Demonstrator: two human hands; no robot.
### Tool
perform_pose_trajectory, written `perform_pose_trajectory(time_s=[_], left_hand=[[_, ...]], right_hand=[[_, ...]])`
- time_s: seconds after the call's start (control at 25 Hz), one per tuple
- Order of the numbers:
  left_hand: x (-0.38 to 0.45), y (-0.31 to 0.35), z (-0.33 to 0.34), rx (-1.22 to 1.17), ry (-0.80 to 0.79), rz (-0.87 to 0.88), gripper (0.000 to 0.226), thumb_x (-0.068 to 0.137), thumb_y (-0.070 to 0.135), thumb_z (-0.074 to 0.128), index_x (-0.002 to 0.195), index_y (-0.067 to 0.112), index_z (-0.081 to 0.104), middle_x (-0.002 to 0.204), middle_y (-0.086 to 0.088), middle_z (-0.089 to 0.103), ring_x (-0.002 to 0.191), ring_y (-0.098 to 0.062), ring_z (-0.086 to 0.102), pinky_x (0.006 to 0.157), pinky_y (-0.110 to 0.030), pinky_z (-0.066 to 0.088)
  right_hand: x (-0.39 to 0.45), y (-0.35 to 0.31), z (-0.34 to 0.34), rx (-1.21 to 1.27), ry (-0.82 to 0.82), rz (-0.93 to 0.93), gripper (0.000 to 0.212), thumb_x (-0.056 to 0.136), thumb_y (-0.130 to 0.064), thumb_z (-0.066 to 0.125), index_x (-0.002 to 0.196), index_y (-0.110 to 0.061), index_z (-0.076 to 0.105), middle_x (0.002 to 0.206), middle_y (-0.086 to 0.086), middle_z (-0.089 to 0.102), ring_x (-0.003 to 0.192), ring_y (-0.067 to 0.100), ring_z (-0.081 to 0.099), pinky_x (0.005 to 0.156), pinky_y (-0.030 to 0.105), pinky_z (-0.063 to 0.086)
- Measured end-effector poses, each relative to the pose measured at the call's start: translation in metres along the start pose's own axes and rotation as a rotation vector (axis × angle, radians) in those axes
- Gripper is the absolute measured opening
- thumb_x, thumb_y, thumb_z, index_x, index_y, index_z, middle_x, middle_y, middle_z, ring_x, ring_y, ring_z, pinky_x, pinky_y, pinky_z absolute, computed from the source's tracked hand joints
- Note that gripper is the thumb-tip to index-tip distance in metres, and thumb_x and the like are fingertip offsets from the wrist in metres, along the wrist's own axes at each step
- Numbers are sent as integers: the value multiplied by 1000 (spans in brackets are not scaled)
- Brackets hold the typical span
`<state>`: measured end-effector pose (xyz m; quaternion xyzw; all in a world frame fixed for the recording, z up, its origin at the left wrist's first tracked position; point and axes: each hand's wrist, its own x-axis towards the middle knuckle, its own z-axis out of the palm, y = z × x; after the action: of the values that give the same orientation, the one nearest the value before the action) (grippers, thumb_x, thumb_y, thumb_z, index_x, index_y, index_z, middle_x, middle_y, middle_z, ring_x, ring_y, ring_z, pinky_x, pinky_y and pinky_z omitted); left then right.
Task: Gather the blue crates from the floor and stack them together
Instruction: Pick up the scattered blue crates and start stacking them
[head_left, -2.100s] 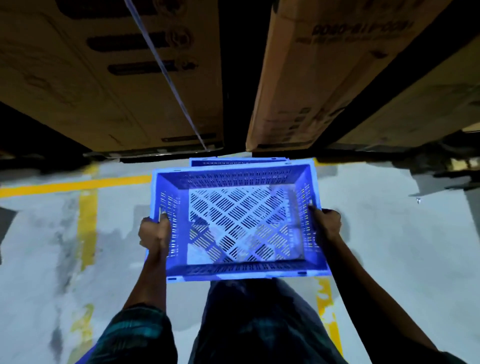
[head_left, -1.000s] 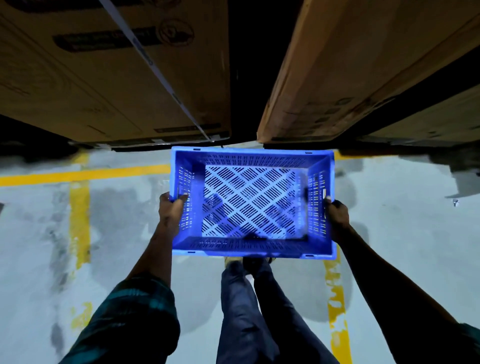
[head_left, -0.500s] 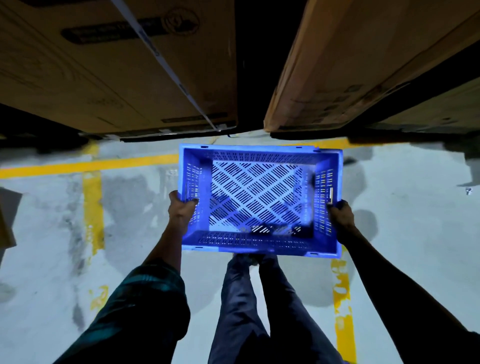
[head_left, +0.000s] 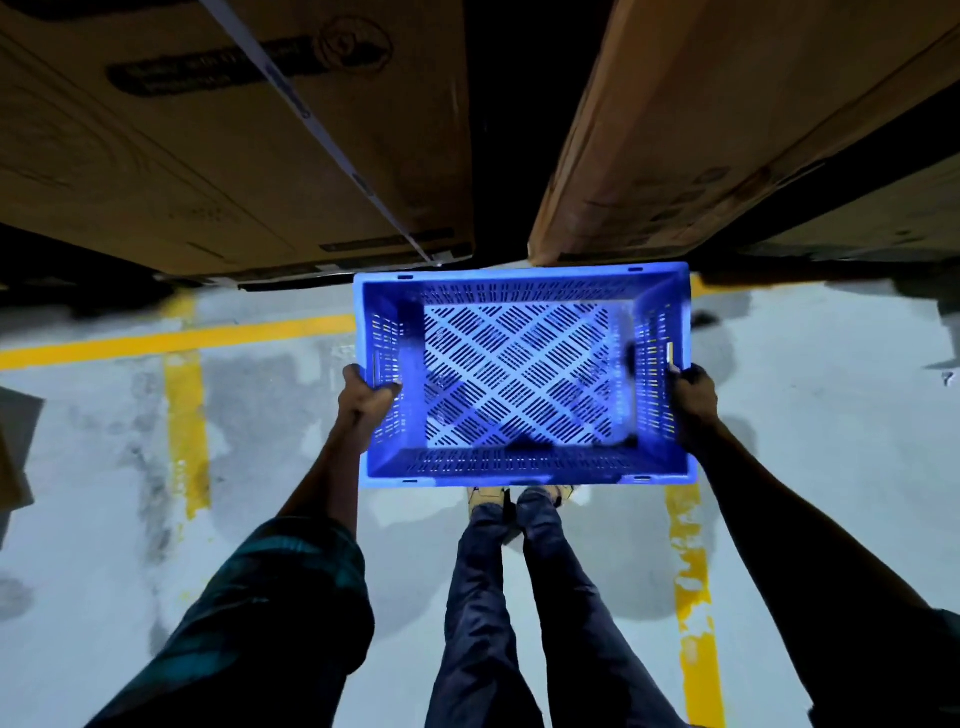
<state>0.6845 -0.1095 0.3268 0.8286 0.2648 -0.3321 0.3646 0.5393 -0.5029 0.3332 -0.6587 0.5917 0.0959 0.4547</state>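
You hold one blue crate (head_left: 524, 376) level in front of you, above the floor (head_left: 810, 415), its open top facing the camera. Your left hand (head_left: 363, 402) is clamped on the left side wall, fingers curled over the rim. Your right hand (head_left: 693, 397) grips the right side wall in the same way. The crate is empty, its slotted base visible. Two large cardboard boxes (head_left: 234, 135) stand just beyond its far edge. Yellow lines (head_left: 184, 415) mark the floor either side of your legs (head_left: 519, 597).

Crate (head_left: 524, 457) before cardboard boxes (head_left: 223, 140)
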Motion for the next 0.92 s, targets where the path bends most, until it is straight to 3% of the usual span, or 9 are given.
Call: perform_pose_trajectory(time_s=[0.16, 0.28, 0.4, 0.56, 0.72, 0.92], left_hand=[[-9, -12, 2, 54, 14, 27, 50, 86, 20, 67, 124, 15, 36, 108, -14, 61, 85, -34, 65, 70, -39, 57], [-14, -14, 4, 71, 24, 15, 53, 86, 21, 68, 127, 16, 36, 109, -15, 64, 87, -35, 66, 67, -36, 55], [-21, -11, 7, 76, 33, 22, 63, 85, 20, 70, 136, 12, 32, 118, -17, 64, 100, -38, 66, 82, -44, 57], [-27, -9, 11, 137, 53, -5, 81, 82, 25, 73, 146, 14, 24, 134, -21, 53, 116, -42, 58, 97, -51, 51], [-30, -18, 15, 151, 71, 16, 84, 80, 27, 74, 145, 9, 25, 139, -23, 49, 123, -45, 53, 102, -56, 46], [-59, -21, 27, 324, 150, 62, 89, 84, 29, 71, 153, 5, 19, 150, -23, 31, 134, -45, 39, 108, -52, 37]], right_hand=[[-10, 14, -9, -156, -29, -64, 12, 97, -21, 47, 98, -9, 52, 92, 15, 56, 88, 27, 53, 79, 40, 43], [-18, 18, -8, -57, -107, -88, 33, 96, -6, 47, 130, -2, 45, 112, 15, 55, 103, 27, 54, 94, 47, 45], [-22, 11, -2, -47, -111, -102, 54, 92, 2, 53, 142, 3, 32, 122, 13, 52, 109, 25, 52, 104, 53, 42], [-24, 4, 3, -257, -31, -36, 82, 82, -12, 74, 147, 3, 26, 142, 26, 47, 128, 45, 49, 106, 52, 40], [-36, 6, 17, -459, 11, -34, 108, 83, -32, 75, 156, 1, 2, 161, 21, 16, 146, 39, 27, 117, 47, 25], [-51, 15, 14, -533, -70, -92, 104, 88, -37, 69, 156, -1, -1, 163, 23, -1, 152, 38, 8, 122, 45, 15]])
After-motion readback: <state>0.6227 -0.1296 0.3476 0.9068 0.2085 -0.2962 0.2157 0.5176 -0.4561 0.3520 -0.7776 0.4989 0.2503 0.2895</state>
